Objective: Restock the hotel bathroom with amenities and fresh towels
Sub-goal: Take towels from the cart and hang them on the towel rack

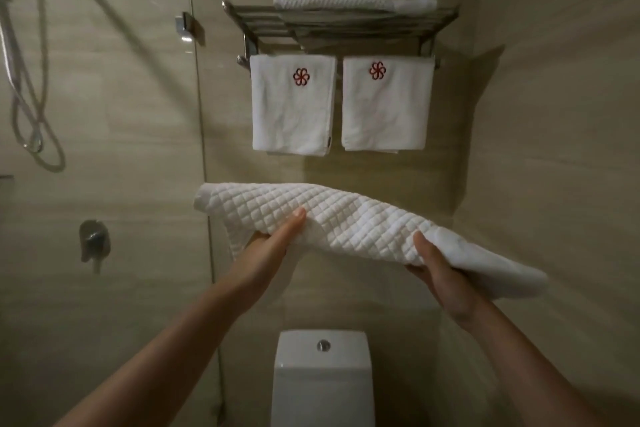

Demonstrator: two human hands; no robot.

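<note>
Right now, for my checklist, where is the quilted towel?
Head view centre: quilted towel in left hand and right hand, above the toilet, below the hanging towels.

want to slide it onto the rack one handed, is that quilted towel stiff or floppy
Probably floppy: the quilted towel sags past the left hand and right hand. Thick folds suggest some weight; one hand may let it droop.

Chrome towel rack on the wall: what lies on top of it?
One folded white quilted towel lies across the top shelf of the chrome towel rack. Seen from below, its upper side and anything behind it are hidden.
</note>
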